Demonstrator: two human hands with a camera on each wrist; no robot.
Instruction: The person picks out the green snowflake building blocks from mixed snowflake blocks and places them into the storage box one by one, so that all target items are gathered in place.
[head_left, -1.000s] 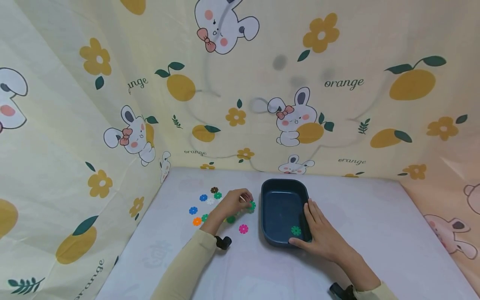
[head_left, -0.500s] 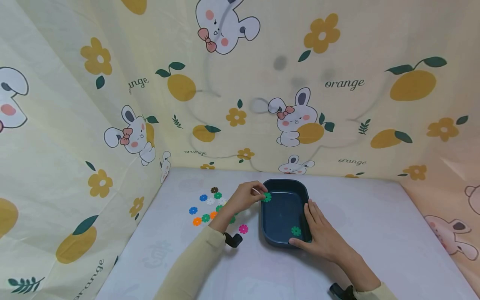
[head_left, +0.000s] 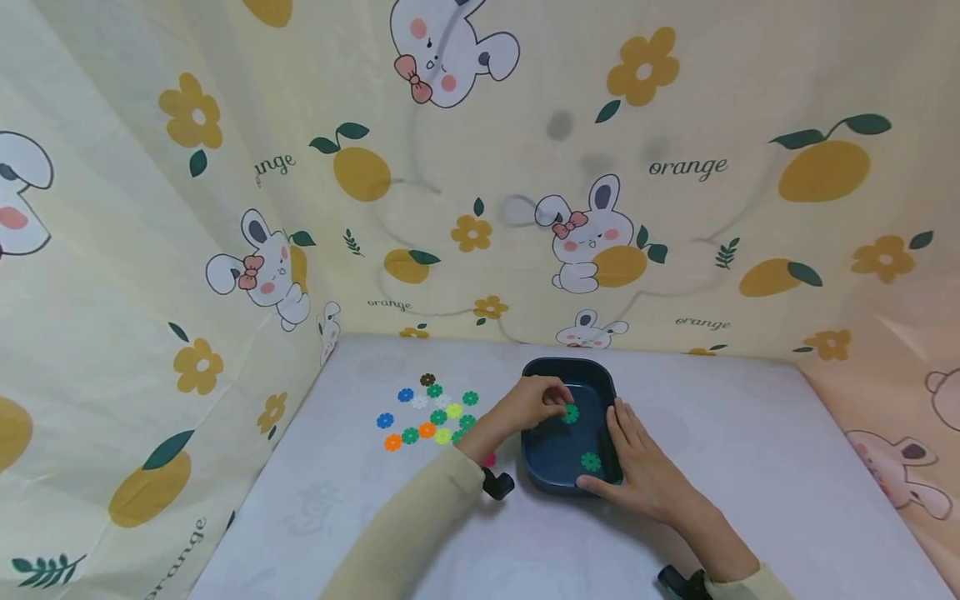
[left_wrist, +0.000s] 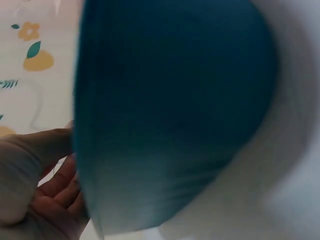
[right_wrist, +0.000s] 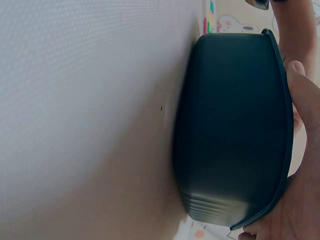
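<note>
My left hand is over the dark blue plastic box, fingertips inside it. Thumb and forefinger pinch a green snowflake-shaped disc, partly behind the fingertips. A second green disc lies on the box floor at the near right. My right hand rests against the box's right rim with straight fingers, its thumb over the near edge. In the left wrist view the box wall hides the fingertips. The right wrist view has the box's outer side beside the right hand.
Several loose discs lie on the white tabletop left of the box, among them blue, orange, brown and yellow. A pink disc is partly behind the left wrist. A printed curtain stands behind the table.
My left hand has carried the green disc rightward from the loose pile, across the left rim and into the box. The right hand and the box stay put.
</note>
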